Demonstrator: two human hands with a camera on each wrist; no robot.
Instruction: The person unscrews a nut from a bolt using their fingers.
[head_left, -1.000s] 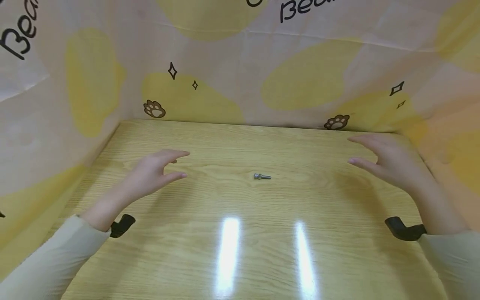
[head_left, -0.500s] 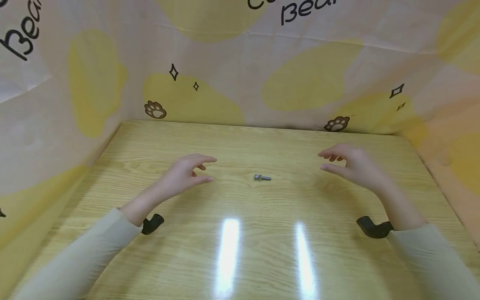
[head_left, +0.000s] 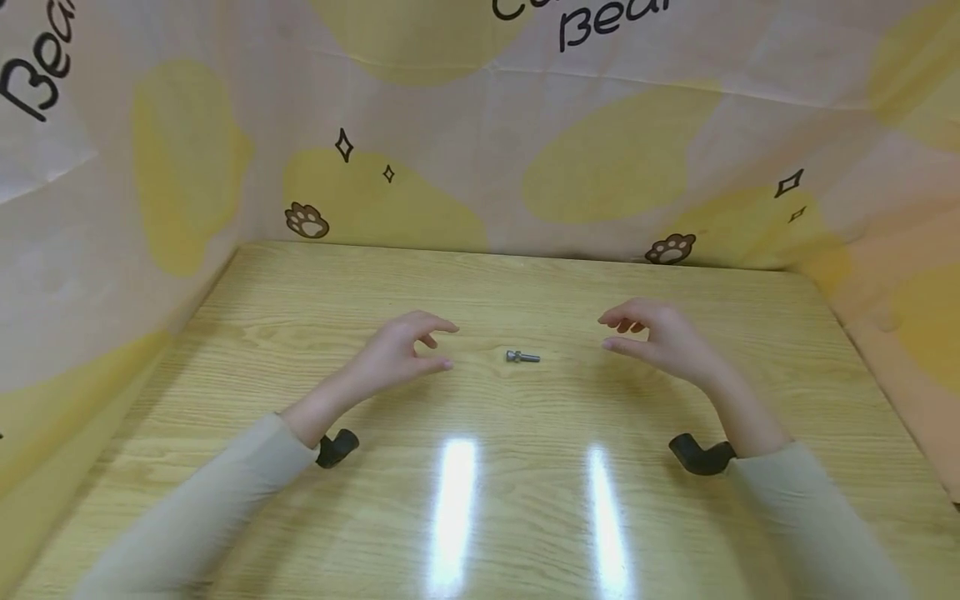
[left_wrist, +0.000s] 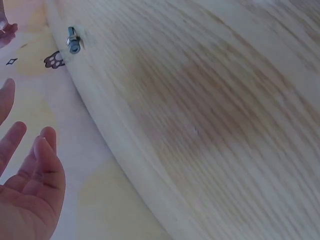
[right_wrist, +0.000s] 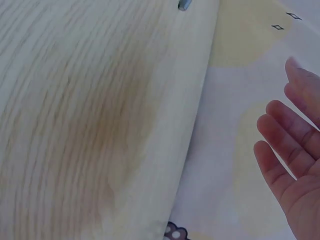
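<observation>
A small silver bolt (head_left: 528,357) lies on its side on the wooden table, its head to the left and its thread to the right. A nut (head_left: 516,356) appears to sit on it close to the head. My left hand (head_left: 397,350) hovers left of the bolt, thumb and fingers spread apart and holding nothing. On the other side, farther off, my right hand (head_left: 663,335) hangs over the table with relaxed, bent fingers around an empty gap. The left wrist view shows the bolt (left_wrist: 73,42) head on; only its end (right_wrist: 184,4) shows in the right wrist view.
The light wood table (head_left: 360,517) carries two bright light reflections near the front. Printed fabric (head_left: 450,125) with yellow patches and paw prints walls in the back and both sides. A black wrist mount (head_left: 337,448) sticks out below each sleeve.
Both hands have moved inward toward the bolt, the left one to the right and the right one to the left. The bolt lies where it was.
</observation>
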